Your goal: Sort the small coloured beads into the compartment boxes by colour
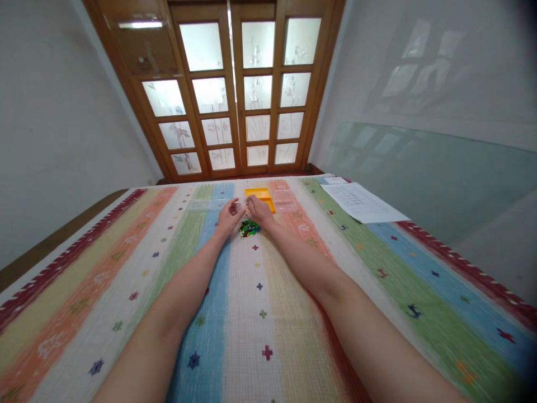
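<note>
Both my arms stretch far out over a striped, many-coloured cloth (pixel 126 291). My left hand (pixel 229 214) and my right hand (pixel 259 210) meet just beyond a small heap of tiny coloured pieces (pixel 249 228), mostly green. Their fingers are curled and pinched toward each other around something too small to name. Behind the right hand lies a yellow tray (pixel 262 194). A clear plastic box (pixel 201 205) rests left of the hands and another clear box (pixel 286 201) to the right.
A white printed sheet of paper (pixel 361 202) lies on the cloth at the far right. Past the table stands a wooden door with frosted glass panes (pixel 239 89). A pale wall runs along the right side.
</note>
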The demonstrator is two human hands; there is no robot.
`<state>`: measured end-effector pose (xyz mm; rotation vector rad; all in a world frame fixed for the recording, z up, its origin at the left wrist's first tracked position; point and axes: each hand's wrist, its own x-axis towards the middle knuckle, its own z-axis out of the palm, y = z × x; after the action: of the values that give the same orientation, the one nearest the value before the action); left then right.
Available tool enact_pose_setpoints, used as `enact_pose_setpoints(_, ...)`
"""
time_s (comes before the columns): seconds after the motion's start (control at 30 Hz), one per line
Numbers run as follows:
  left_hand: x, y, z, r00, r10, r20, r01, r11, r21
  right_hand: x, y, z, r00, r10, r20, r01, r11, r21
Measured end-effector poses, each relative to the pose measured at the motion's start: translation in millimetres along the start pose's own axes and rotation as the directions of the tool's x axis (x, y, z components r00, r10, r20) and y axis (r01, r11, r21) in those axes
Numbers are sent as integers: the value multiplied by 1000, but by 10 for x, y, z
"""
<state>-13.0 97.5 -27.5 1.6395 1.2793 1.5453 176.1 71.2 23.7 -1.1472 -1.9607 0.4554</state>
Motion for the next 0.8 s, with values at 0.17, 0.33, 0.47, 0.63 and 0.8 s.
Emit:
enact_pose_setpoints(0.17,-46,21,15,999,2,51,3,996,-88,372,136,101,997,38,-70,-38,999,-10)
enact_pose_setpoints(0.33,-61,17,-8,995,-46,94,54,995,-87,378,383,145,982,65,-177,-80,994,-78)
enact_pose_setpoints(0.47,-27,4,-24,996,-83,31,86,991,-102,377,406,166,988,-9,-156,-17,987,-162)
enact_pose_setpoints(0.63,14,-16,-83,992,-108,-61,104,992,-72,307,304,192,984,-179,-14,174,969,-173)
enact_pose_setpoints(0.8,41,-20,-127,981,-150,-120,131,980,-151,253,140,187,953,-247,176,278,944,-177)
